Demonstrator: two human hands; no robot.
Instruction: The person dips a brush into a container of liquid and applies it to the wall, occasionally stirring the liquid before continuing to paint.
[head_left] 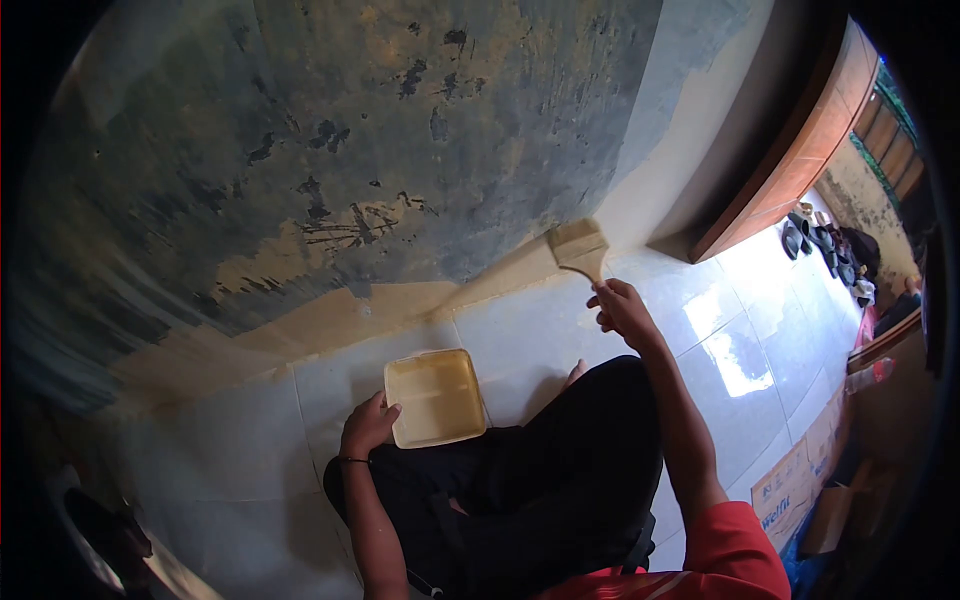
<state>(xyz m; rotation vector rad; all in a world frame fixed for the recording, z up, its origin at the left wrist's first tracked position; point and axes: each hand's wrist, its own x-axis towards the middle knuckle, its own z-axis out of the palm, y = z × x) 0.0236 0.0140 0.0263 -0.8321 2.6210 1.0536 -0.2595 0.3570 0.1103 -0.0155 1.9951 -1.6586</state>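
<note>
My right hand point(625, 312) is closed round the handle of a wide paintbrush point(578, 248), held bristles up close to the foot of the wall. With my left hand point(370, 424), thumb over the rim, I grip the left side of a shallow square tray point(433, 398). The tray is pale yellow, and a thin cream layer coats its inside. In front stands the wall point(400, 150), dark grey-green with scraped, flaking patches and a beige band along its bottom.
White tiles point(560, 320) cover the floor around my folded legs point(540, 450). A wooden door frame point(780, 150) rises at the right, with several shoes point(830, 245) beyond it. Flattened cardboard point(800, 470) lies at the lower right, near a clear plastic bottle point(868, 376).
</note>
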